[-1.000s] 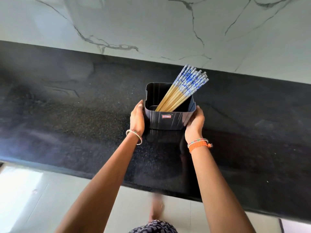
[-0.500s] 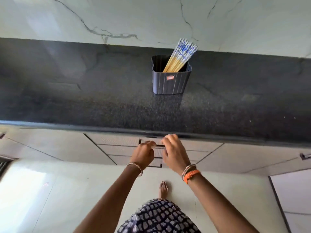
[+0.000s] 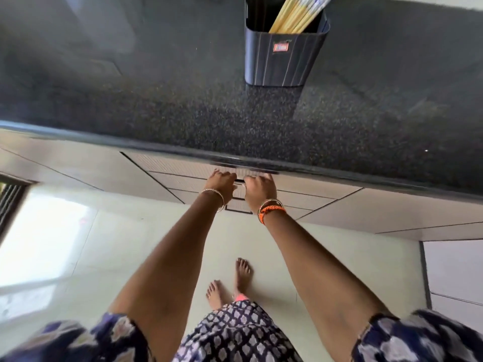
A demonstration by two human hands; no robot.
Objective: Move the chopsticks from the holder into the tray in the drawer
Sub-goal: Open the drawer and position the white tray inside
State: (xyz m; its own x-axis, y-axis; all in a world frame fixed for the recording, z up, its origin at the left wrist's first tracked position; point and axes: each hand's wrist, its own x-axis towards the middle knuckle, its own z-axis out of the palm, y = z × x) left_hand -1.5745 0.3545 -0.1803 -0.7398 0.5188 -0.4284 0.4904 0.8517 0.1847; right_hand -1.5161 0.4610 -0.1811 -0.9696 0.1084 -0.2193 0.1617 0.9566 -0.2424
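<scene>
Both hands, the left hand [image 3: 221, 180] and the right hand [image 3: 258, 188], curl side by side on the top drawer [image 3: 183, 167] edge under the dark worktop [image 3: 156, 108]. Chopsticks [image 3: 295, 14] stand in the holder [image 3: 283, 61] up on the worktop, well apart from them.

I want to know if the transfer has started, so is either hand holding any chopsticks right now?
No: the yellow chopsticks all stand in the dark ribbed plastic holder, while the left hand and right hand are at the drawer front.
</scene>
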